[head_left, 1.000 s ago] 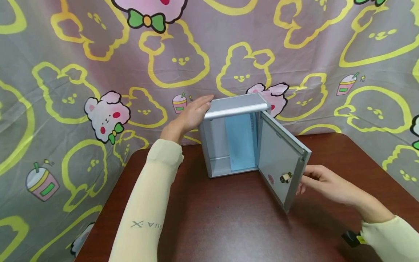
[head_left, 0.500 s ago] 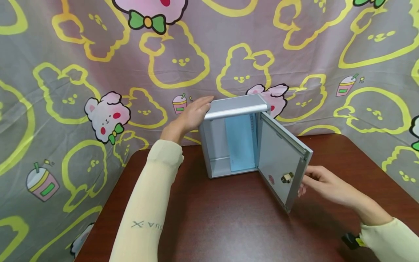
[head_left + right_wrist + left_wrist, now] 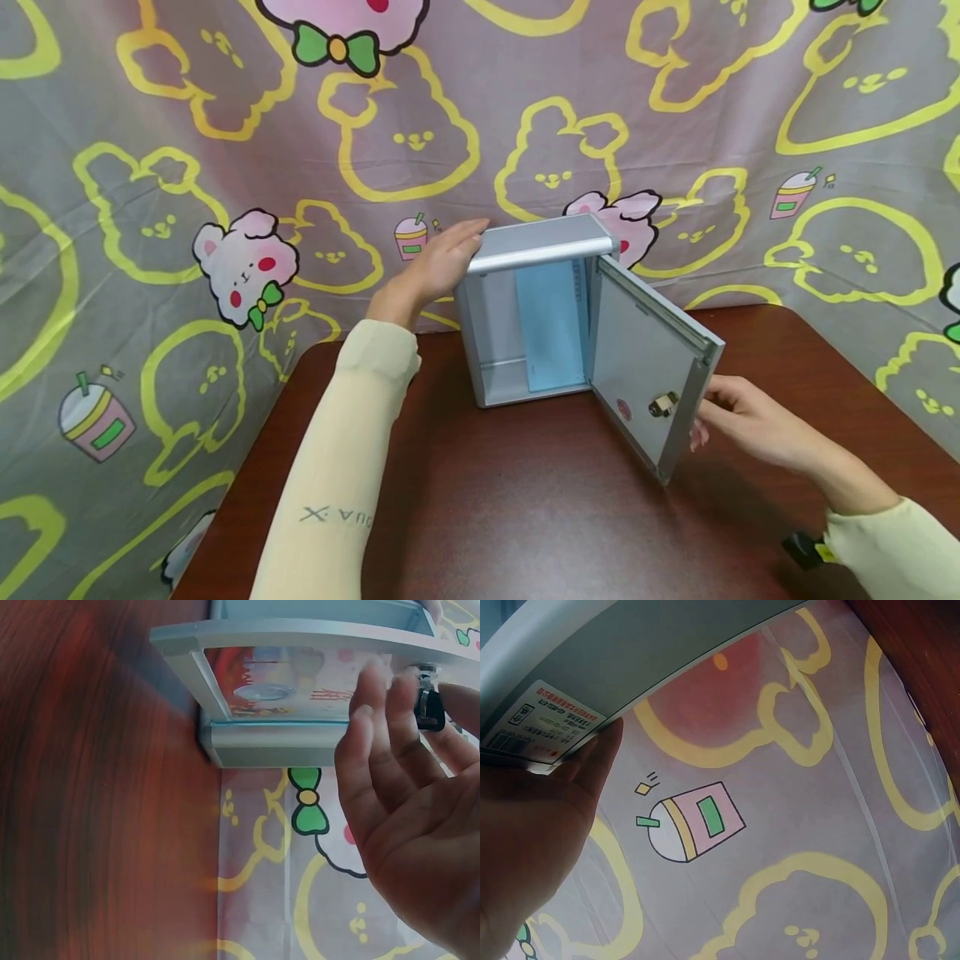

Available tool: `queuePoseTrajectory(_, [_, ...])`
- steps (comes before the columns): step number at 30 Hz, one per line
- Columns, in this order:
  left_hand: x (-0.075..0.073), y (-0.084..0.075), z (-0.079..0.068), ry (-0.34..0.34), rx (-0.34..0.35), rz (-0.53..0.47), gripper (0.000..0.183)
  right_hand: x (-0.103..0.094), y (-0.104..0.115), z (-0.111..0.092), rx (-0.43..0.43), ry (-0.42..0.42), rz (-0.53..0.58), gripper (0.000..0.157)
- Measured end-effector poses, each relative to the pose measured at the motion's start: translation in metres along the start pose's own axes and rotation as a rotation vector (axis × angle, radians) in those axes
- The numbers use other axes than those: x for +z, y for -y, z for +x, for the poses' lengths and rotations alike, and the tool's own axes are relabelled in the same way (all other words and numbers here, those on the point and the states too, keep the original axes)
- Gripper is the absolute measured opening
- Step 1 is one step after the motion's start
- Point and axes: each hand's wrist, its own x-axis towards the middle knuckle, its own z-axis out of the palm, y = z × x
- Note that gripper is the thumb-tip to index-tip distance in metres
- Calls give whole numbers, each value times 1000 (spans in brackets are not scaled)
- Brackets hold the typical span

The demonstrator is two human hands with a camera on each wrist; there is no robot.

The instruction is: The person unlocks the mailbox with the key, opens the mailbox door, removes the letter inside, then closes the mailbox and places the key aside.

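A silver metal box (image 3: 540,242) with a hinged door (image 3: 645,358) stands on the table, its door swung out to the right. Inside leans a light blue sheet (image 3: 553,325). My left hand (image 3: 442,262) rests on the box's top left corner, fingers laid out along the top; a printed label (image 3: 544,724) lies near its fingers in the left wrist view. On the door's outer face, my right hand (image 3: 420,795) pinches a black-headed key (image 3: 430,710) in the lock between thumb and index finger. The lock's brass cam (image 3: 663,405) shows on the inner face.
The brown table (image 3: 525,517) runs up to a patterned cloth (image 3: 262,167) hung behind and at the sides. A small black and yellow object (image 3: 806,547) shows at the right sleeve. A printed picture (image 3: 277,686) covers part of the door's front.
The door has swung slightly further out to the right, with my right hand moving along at its edge. My left hand and the box body have stayed in place.
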Motion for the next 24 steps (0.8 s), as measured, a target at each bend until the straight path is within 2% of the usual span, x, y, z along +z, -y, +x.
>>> queuePoseTrajectory(5, [0,1,0,0,2,-3,55,0,1,0,-6,-18,33,22])
queuePoseTrajectory(10, [1,1,0,-4,3,-4,54,-1,4,0,18,-63,-14,21])
queuePoseTrajectory(19, [1,1,-1,-6,-5,-13,54,-2,6,0,103,-95,-47,20])
queuePoseTrajectory(24, [1,2,1,-10,8,-15,55,-1,5,0,108,-123,-59,20])
